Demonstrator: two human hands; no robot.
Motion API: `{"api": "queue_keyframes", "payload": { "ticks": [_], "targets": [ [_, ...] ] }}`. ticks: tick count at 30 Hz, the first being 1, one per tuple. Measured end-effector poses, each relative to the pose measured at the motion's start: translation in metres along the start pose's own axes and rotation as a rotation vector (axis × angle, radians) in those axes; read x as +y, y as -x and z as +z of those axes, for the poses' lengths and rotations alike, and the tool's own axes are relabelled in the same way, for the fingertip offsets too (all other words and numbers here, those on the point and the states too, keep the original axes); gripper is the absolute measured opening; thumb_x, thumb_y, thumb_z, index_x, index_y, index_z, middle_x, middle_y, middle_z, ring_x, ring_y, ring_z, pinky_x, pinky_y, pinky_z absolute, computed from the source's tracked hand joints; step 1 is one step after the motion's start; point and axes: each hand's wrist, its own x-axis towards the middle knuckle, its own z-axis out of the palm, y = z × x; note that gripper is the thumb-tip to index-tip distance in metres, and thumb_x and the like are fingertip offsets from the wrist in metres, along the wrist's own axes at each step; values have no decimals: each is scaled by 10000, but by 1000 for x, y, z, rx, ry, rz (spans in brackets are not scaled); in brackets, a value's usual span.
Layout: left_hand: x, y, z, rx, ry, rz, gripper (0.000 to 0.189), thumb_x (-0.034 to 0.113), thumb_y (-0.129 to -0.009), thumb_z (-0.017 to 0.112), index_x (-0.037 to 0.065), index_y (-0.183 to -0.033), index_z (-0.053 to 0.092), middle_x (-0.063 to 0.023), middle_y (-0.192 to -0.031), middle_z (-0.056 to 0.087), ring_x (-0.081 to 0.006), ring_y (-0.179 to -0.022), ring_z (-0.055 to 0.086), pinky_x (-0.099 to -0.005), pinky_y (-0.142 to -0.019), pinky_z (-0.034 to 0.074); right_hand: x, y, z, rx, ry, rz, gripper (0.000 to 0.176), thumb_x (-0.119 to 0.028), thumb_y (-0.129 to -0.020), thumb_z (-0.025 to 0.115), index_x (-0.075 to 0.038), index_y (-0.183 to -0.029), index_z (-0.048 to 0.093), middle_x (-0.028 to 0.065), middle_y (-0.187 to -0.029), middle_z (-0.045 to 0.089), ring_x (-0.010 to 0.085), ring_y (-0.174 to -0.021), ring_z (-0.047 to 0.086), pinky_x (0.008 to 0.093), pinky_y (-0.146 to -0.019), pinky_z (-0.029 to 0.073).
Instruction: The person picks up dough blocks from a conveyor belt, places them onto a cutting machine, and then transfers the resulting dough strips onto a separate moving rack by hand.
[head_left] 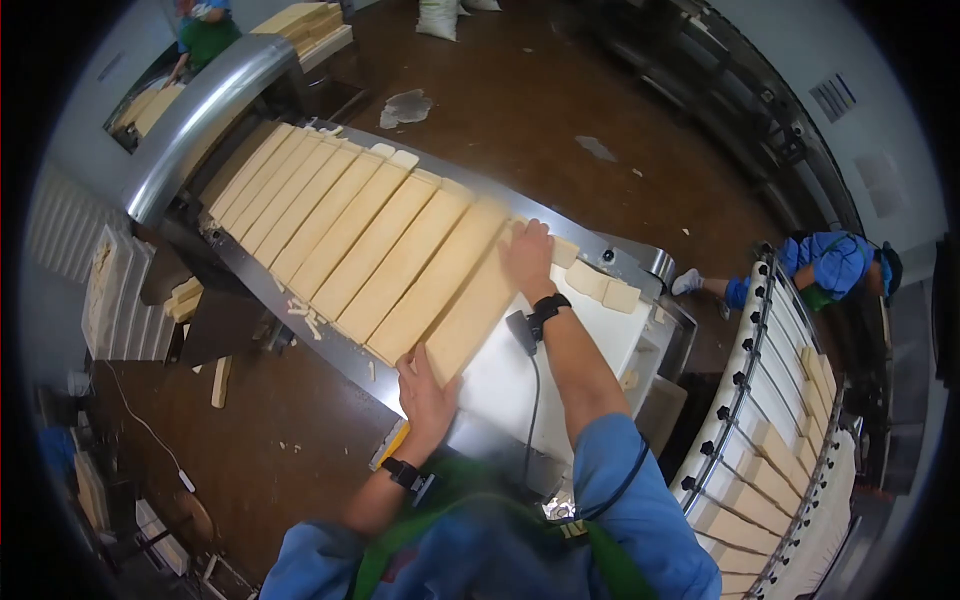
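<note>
A row of long, pale slabs that look like dough (365,235) lies side by side across the metal-edged conveyor. At the near end of the row, my two hands grip the last pale slab (472,312) by its opposite ends. My left hand (428,400) curls its fingers round the end closest to me. Over the far end, my right hand (528,262) bends its fingers, partly hiding the slab's corner. Just right of that hand, short pale pieces (603,287) rest on the white belt (490,395).
Crumbs and broken strips (305,315) lie along the conveyor's left edge. A curved metal cover (215,115) arches over its far end. On the right stands another conveyor (745,400) carrying slabs, with a person in blue (835,265) beside it. Another person (208,38) works at upper left.
</note>
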Motion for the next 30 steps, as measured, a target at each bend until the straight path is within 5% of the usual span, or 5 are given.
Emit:
{"api": "queue_keyframes", "payload": {
  "ticks": [6,14,22,27,30],
  "targets": [
    [18,-7,9,-96,-109,-30,914,249,-746,910,4,-1497,450,-261,-1381,486,-487,-1225,537,-544,-1017,480,44,24,46,264,-223,-35,462,-368,-935,727,25,-1166,652,217,-1138,697,394,-1101,650,497,-996,491],
    [-3,-25,9,-390,-177,593,992,270,-664,955,37,-1490,457,-279,-1380,513,-497,-1242,537,-560,-1037,468,116,234,-44,265,-64,615,569,-443,-931,724,64,-1177,645,237,-1117,636,388,-1087,611,475,-924,518],
    [41,5,27,-488,-86,616,897,137,-676,897,81,-1471,485,-259,-1372,508,-490,-1248,528,-557,-1036,467,106,335,-63,385,-310,795,539,-352,-976,690,82,-1271,567,275,-1183,604,418,-1119,583,507,-998,478],
    [140,114,50,-467,114,866,789,105,-772,808,92,-1502,507,-268,-1434,474,-503,-1279,506,-546,-1099,433,162,482,-119,839,-5,1019,440,-323,-983,673,18,-1255,611,240,-1186,637,444,-1120,592,541,-976,475],
    [208,187,53,-736,135,940,807,161,-782,813,115,-1523,498,-278,-1474,421,-487,-1355,438,-540,-1104,421,213,571,-163,1160,7,1208,346,-301,-1011,646,-20,-1212,650,229,-1143,664,443,-1041,621,535,-912,502]
  ]
}}
